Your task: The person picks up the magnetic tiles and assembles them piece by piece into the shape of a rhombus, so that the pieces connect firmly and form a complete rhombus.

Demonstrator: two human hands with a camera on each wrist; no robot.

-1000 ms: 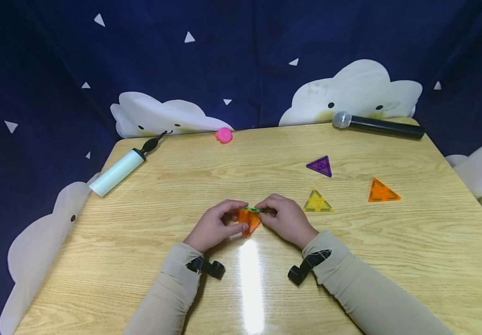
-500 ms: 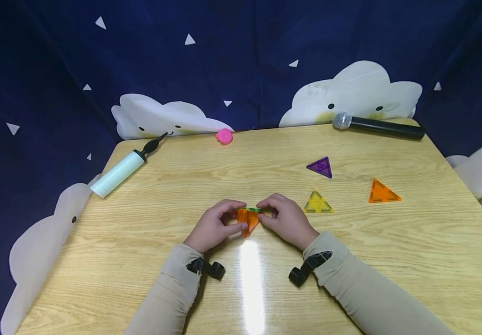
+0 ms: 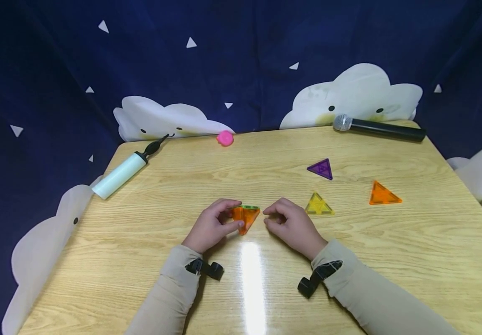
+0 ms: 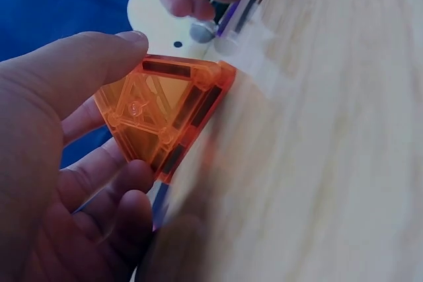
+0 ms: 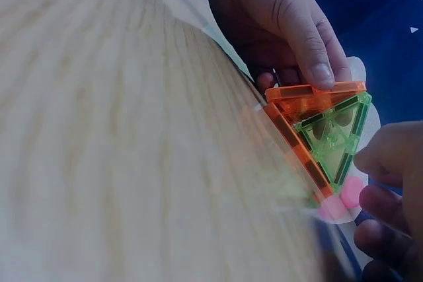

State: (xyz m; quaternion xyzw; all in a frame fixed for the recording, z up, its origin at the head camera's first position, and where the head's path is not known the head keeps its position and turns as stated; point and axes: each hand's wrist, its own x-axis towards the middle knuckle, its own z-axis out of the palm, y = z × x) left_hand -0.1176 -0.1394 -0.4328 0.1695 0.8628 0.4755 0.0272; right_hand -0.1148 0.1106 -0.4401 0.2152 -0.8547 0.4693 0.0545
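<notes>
In my left hand [image 3: 212, 226] I hold a small structure of see-through triangular magnetic tiles, pinched between thumb and fingers. An orange tile [image 4: 175, 120] faces the left wrist camera, with the thumb on its upper edge. The right wrist view shows a green tile [image 5: 334, 138] leaning against orange tiles [image 5: 297, 146], one upright and one low along the tabletop. My right hand [image 3: 294, 228] is just right of the structure, apart from it. Its fingers are loosely bent and nothing is between them.
A yellow triangular tile [image 3: 318, 204], a purple one [image 3: 322, 169] and a loose orange one [image 3: 383, 194] lie to the right. Along the back are a microphone [image 3: 381, 129] and a pink object [image 3: 225, 138]. A pale blue hand pump [image 3: 121, 175] lies at left.
My right hand has let go of the green tile and drawn back a little to the right. The left hand keeps its hold on the tiles, shifted very slightly left.
</notes>
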